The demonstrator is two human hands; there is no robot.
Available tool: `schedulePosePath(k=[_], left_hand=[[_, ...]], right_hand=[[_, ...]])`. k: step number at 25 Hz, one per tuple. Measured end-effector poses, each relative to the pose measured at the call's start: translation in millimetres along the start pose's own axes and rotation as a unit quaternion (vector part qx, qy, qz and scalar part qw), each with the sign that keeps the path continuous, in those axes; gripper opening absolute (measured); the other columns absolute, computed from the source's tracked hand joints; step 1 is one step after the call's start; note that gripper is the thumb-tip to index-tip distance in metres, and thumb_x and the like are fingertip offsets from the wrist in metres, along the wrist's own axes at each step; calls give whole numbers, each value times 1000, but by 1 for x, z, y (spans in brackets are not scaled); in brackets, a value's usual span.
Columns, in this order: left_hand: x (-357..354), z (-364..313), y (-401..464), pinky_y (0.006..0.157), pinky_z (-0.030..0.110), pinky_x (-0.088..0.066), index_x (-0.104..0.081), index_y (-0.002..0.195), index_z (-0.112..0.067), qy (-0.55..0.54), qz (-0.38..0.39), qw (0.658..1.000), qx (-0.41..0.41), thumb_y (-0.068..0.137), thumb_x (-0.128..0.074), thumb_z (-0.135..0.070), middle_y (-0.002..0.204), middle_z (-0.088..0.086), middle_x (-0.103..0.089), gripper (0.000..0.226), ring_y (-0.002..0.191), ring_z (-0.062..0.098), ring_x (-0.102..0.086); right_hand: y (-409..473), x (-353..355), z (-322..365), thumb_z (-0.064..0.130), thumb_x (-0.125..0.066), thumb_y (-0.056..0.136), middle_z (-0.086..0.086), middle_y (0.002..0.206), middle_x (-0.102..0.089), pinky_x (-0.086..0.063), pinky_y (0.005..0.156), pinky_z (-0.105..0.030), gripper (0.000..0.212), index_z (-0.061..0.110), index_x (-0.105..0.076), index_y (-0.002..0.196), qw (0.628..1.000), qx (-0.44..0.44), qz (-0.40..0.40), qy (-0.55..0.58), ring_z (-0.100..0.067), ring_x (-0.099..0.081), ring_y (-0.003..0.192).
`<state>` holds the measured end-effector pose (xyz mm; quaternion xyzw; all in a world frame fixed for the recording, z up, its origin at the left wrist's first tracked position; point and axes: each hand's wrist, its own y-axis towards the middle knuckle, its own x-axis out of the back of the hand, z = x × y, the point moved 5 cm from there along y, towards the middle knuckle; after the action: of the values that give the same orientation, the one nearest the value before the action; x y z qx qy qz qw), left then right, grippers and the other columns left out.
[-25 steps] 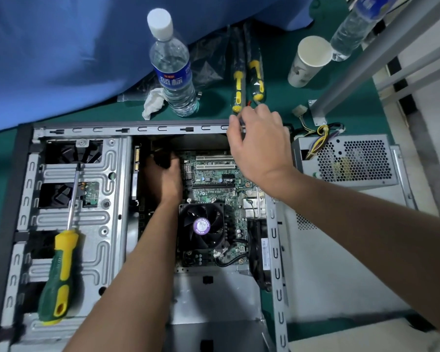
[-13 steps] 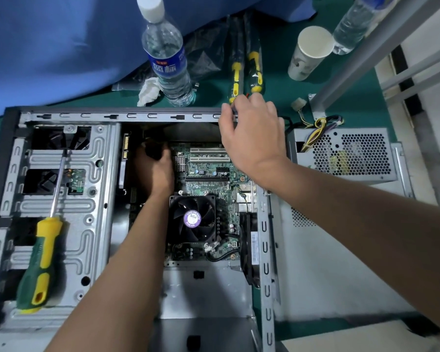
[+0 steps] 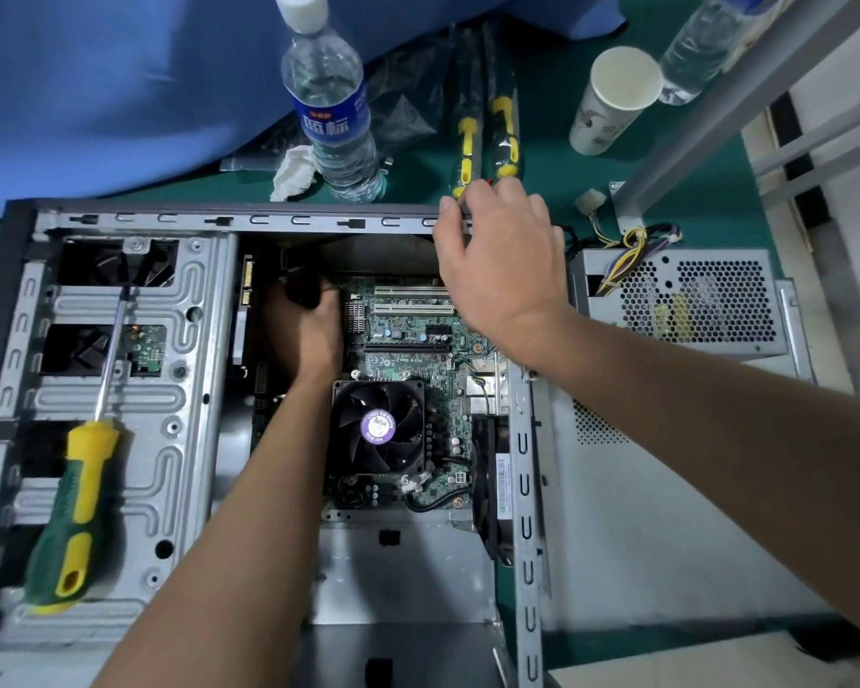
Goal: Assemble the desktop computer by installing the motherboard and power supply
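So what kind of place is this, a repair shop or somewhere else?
Probably a computer repair or assembly bench. An opened computer case lies on a green table, with its power supply waiting alongside and a screwdriver resting on the case.

Your left hand (image 3: pixel 305 330) covers the motherboard's (image 3: pixel 408 340) near-left corner, and its fingers seem curled round something dark, though you can't tell what. Your right hand (image 3: pixel 497 260) hides the case rim (image 3: pixel 249 221) beneath its fingertips. Beyond it, a second bottle (image 3: pixel 701 47) is cut off by the top edge.
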<state>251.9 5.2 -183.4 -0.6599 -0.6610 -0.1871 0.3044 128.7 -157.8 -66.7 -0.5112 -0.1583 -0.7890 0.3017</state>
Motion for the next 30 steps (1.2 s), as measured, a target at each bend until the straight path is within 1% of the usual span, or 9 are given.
schedulePosePath(k=[9, 12, 14, 17, 19, 21, 26, 28, 30], left_hand=[[-2, 0, 0, 64, 15, -41, -71, 105, -7, -22, 20, 1000, 6, 81, -67, -27, 98, 9, -73, 31, 84, 17, -67], [-3, 1, 0, 87, 25, -49, -65, 120, -1, -18, 35, 999, 9, 86, -66, -23, 116, 15, -69, 39, 104, 24, -66], [-4, 0, 0, 94, 31, -47, -62, 124, 0, -15, 41, 999, 2, 89, -65, -20, 121, 17, -66, 41, 111, 26, -63], [-2, -2, -1, 92, 23, -44, -60, 126, 0, -8, 39, 999, -6, 89, -66, -21, 123, 17, -65, 43, 113, 26, -62], [1, -3, -3, 79, 13, -38, -61, 123, -1, -15, 27, 1000, -2, 87, -68, -26, 119, 14, -67, 44, 107, 24, -63], [1, -4, -4, 75, 14, -39, -66, 115, -3, -32, 21, 999, -9, 86, -67, -24, 111, 13, -70, 36, 101, 23, -66], [-3, -4, -1, 99, 28, -42, -59, 123, 7, -49, 44, 998, 10, 94, -62, -19, 124, 21, -63, 39, 116, 30, -59], [-2, -5, -2, 102, 25, -39, -55, 128, 7, -51, 47, 998, 10, 96, -61, -20, 128, 23, -60, 42, 120, 26, -57], [-3, -6, -4, 91, 8, -40, -51, 129, -1, -55, 69, 996, 19, 97, -59, -17, 112, 29, -61, 36, 106, 5, -64]], right_hand=[[0, 0, 1, 43, -31, 102, 2, 99, -42, -36, 87, -43, 38, 16, -59, 104, 1000, 1, -1, -7, -25, -47, 102], [0, 0, 1, 42, -31, 102, 3, 97, -38, -37, 87, -43, 38, 16, -58, 102, 1000, 2, -1, -9, -25, -46, 101], [0, 0, 1, 42, -32, 102, 3, 97, -38, -36, 86, -42, 37, 16, -58, 101, 1000, 1, -1, -12, -24, -46, 101], [0, 0, 1, 42, -32, 102, 3, 97, -38, -35, 85, -41, 38, 15, -59, 103, 1000, 2, -1, -15, -24, -45, 100], [0, 0, 1, 42, -31, 102, 3, 97, -38, -35, 85, -41, 38, 15, -59, 103, 1000, 1, 0, -17, -24, -45, 100], [0, 1, 1, 42, -31, 102, 2, 99, -41, -36, 86, -42, 39, 15, -58, 104, 1000, 0, 1, -16, -24, -46, 101], [0, 1, 2, 42, -31, 102, 1, 99, -43, -38, 88, -43, 39, 15, -59, 105, 1000, 1, -1, -13, -24, -47, 101], [0, 1, 1, 42, -31, 102, 3, 98, -40, -38, 89, -43, 39, 15, -59, 105, 1000, 0, -1, -14, -24, -46, 100], [0, 1, 2, 42, -30, 102, 3, 97, -40, -38, 89, -44, 39, 15, -59, 105, 1000, -1, 0, -15, -23, -45, 99]])
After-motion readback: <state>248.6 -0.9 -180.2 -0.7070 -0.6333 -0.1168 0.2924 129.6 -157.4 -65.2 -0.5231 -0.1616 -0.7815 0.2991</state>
